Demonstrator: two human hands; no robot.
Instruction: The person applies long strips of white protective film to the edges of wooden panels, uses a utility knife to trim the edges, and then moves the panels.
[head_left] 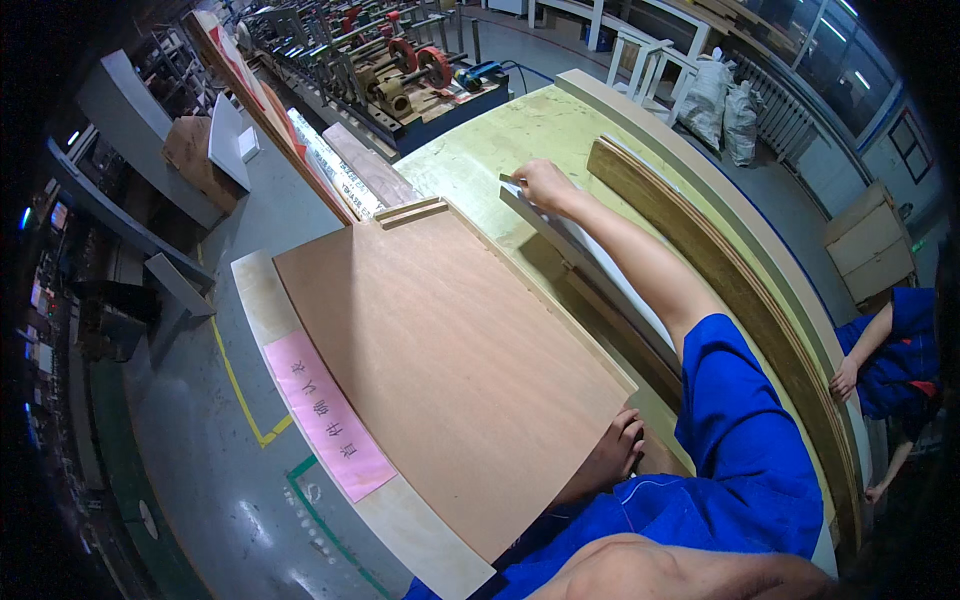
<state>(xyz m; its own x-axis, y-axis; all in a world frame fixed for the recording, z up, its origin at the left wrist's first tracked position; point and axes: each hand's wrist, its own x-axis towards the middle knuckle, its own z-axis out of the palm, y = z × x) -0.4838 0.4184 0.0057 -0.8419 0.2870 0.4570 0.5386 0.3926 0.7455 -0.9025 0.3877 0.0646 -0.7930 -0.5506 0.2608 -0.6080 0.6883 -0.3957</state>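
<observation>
My right hand [545,188], at the end of an outstretched arm, pinches the far end of a long, narrow board [590,245] with a pale face, which stands on edge. In front of me lies a large, thin brown wood panel [450,370]. A raised wooden strip [540,300] runs along its right side. My left hand [608,455] shows at the panel's near right corner, fingers curled; the panel covers part of it. What those fingers hold is hidden. Under the panel's left edge shows a pale board [440,540] with a pink paper label [328,415].
A yellow-green worktable [470,150] carries stacked long boards [720,270] to the right. Beyond stands a machine with red wheels [430,68]. A blue-sleeved co-worker's hand [845,380] rests by the table's right edge. White sacks [705,100] stand at the far right.
</observation>
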